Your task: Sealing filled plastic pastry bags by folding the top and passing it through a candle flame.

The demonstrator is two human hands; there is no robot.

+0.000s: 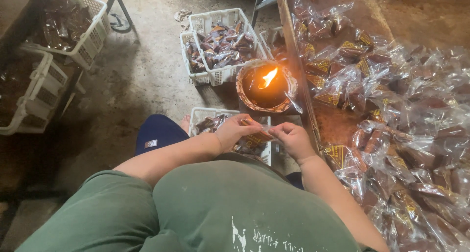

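Note:
My left hand [236, 129] and my right hand [292, 138] together hold one small clear plastic packet [258, 134] with brown contents and a yellow label, pinching its top edge between the fingers. The packet hangs in front of my body, just below a round brown bowl [266, 87] in which an open flame [268, 78] burns. Under my hands stands a white plastic basket [205, 114] with several similar packets in it.
A heap of several clear packets [401, 125] covers the wooden table on the right. Two white baskets [221, 44] of packets stand on the concrete floor beyond the bowl. More white baskets [73, 29] sit at the left on a dark bench.

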